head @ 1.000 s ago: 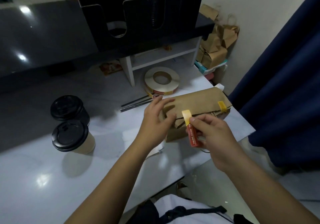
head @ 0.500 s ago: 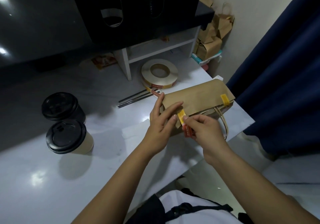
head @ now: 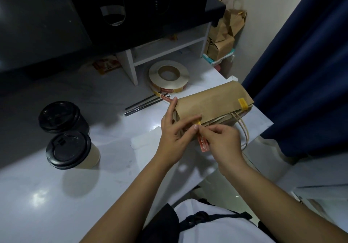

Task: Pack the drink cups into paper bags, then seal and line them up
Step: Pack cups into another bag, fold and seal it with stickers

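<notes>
**A:** Where was the paper bag (head: 211,101)?

**B:** It sat at the right-hand edge of the white counter (head: 37,195). Its top was folded over toward the person, and its twine handles (head: 243,128) stuck out from under the flap.

**A:** And the fingers?

**B:** The right hand (head: 224,145) pinched a seal sticker (head: 203,143) between thumb and forefinger. The sticker's red end hung below the fold and its yellow end lay on the left part of the flap. The left hand (head: 175,139) had its fingers spread and fairly straight. Its forefinger lay along the bag's left end, another fingertip pressed the yellow end down, and the thumb tip met the right hand's fingertips.

**A:** Any other seal?

**B:** A second sticker (head: 243,104), yellow, was wrapped over the fold near its right end.

**A:** What lay around it?

**B:** A sticker roll (head: 168,77) lay flat just behind the bag, with slim dark sticks (head: 143,104) beside it. A white sheet (head: 145,141) lay under the left hand. Well to the left stood coffee cups (head: 68,149) with black lids, close together. Behind them a white shelf riser (head: 163,49) carried a black cup dispenser (head: 141,7). Spare brown bags (head: 224,35) were heaped in the corner, and a navy curtain (head: 305,64) hung on the right.

**A:** The counts?

**B:** One bag on the counter, two stickers on it, two cups, one roll, and what looked like two sticks. The heap was too jumbled to count
</notes>
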